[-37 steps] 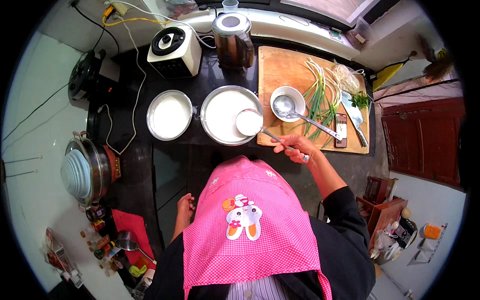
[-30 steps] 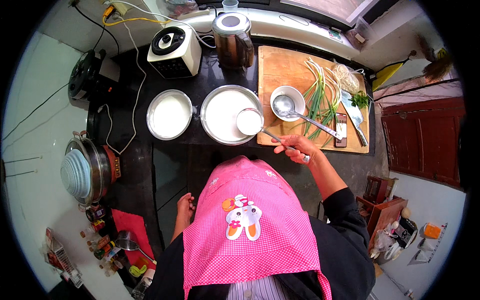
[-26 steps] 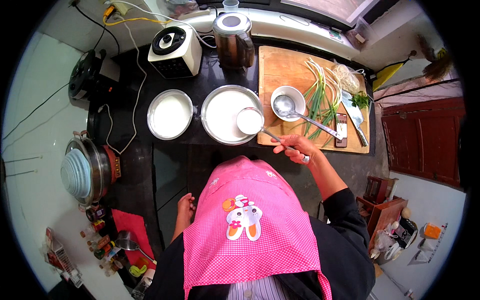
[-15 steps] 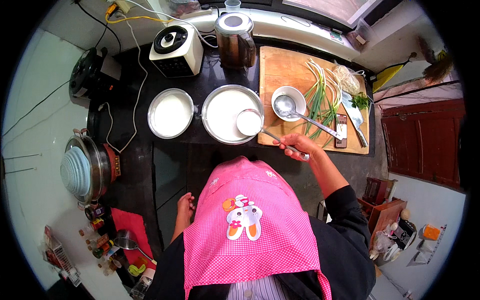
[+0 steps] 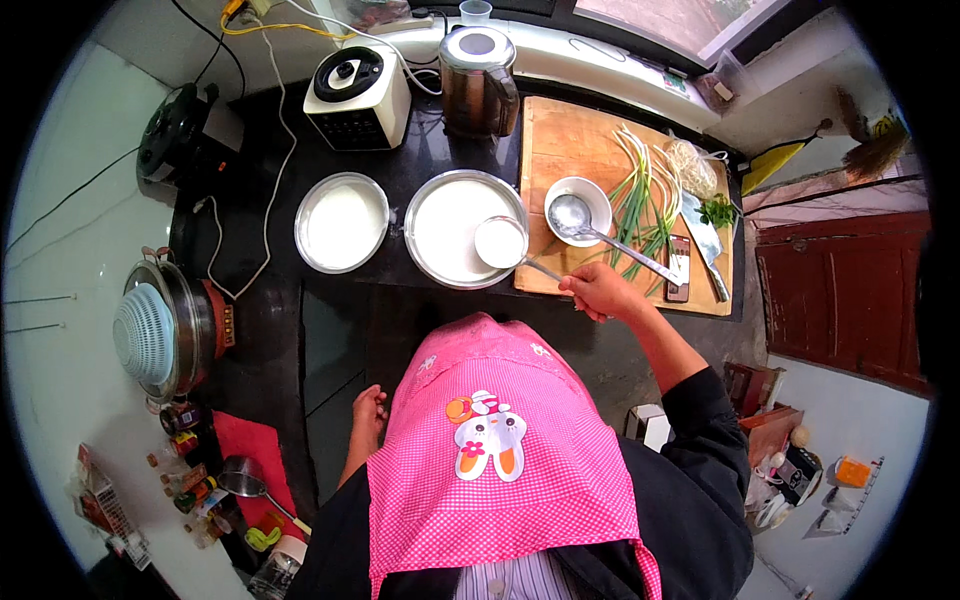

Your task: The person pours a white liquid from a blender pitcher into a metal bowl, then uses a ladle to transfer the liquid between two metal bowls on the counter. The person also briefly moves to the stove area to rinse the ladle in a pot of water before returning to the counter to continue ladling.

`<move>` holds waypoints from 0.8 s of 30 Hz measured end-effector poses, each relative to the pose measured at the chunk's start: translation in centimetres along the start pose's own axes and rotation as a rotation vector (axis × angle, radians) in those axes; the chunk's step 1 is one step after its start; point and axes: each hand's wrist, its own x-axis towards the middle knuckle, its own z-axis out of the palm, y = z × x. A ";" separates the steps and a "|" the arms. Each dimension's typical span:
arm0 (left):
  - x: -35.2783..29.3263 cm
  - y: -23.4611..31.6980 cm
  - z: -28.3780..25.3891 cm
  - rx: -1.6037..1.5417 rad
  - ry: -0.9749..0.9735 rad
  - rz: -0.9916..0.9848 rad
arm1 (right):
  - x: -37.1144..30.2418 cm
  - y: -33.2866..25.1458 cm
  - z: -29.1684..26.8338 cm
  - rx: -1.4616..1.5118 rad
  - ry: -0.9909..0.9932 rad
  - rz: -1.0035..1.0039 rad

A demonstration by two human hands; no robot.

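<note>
My right hand (image 5: 598,291) is wrapped round the handle of a metal ladle (image 5: 541,268). White, milky-looking liquid fills the ladle's bowl, which is at the right rim of a large steel basin (image 5: 410,245) of similar white liquid. To its left stands a smaller steel basin (image 5: 300,245), also filled with white. Down beside my pink checked apron (image 5: 540,440), my left hand (image 5: 369,408) hangs with its fingers curled in and nothing visible in them. A white bowl (image 5: 602,207) on the wooden cutting board (image 5: 545,135) has a second ladle (image 5: 630,252) resting in it.
Green onions (image 5: 637,195), a cleaver (image 5: 704,235), a phone (image 5: 679,270) and a bagged pale food (image 5: 692,168) lie on the board. Behind the basins stand a metal jug (image 5: 470,95) and a white appliance base (image 5: 365,110). A white cord (image 5: 290,160) crosses the left counter.
My right hand has turned over the ladle's handle, so the handle's end no longer shows. The ladle's bowl stays near the basin's right rim, and the view has shifted slightly.
</note>
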 end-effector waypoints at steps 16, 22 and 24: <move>0.5 -1.0 0.4 -0.061 -0.006 -0.036 | 0.2 -0.1 -0.1 -0.180 0.101 -0.077; 1.2 -1.7 0.2 -0.071 -0.022 -0.020 | 0.0 -0.3 -0.2 -0.168 0.097 -0.088; 1.0 -1.7 0.2 -0.067 -0.020 -0.014 | 0.1 -0.1 -0.2 -0.168 0.102 -0.093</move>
